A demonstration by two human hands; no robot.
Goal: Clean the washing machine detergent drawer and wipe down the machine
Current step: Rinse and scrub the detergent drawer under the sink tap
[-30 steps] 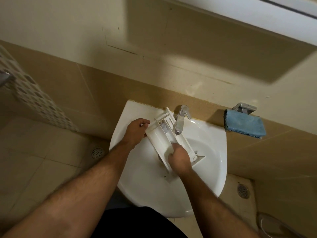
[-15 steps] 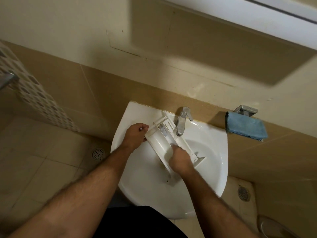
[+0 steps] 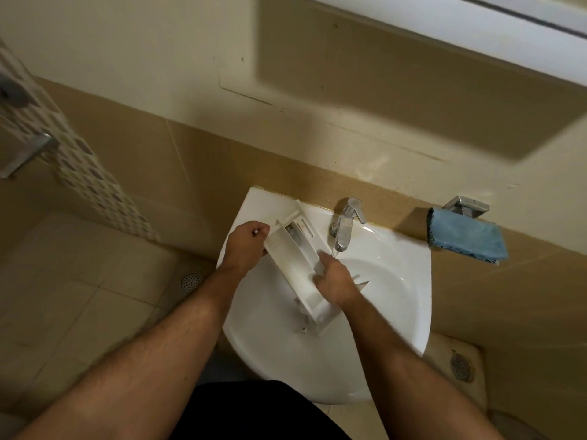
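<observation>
Both hands are on the detergent drawer [image 3: 293, 258] right now: your left hand [image 3: 246, 246] grips its upper end near the back-left rim of the sink [image 3: 397, 312], and your right hand [image 3: 335, 279] is curled down onto the lower half, fingers working inside it. Can't tell if you've got a sponge or anything under that palm, it's too blurry.

Drawer sits tilted across the basin, high end at the back-left, low end down in the bowl, just beside the faucet [image 3: 344, 225]. Looks like a thin stream is running off the spout by your right fingers, though it's hard to be sure.

Progress-wise, I'd say you're mid-scrub on step 1 of 2. Drawer is out and getting rinsed, but it isn't back in yet and the machine isn't even in view, so the wipe-down is all still ahead. Blue cloth [image 3: 467, 238] hanging on the wall holder to the right looks untouched, probably for that part.

Room: the spout is close to your right knuckles, so watch it when you flip the drawer. Wall is tight behind the high end. Plenty of open bowl toward you and to the right.
</observation>
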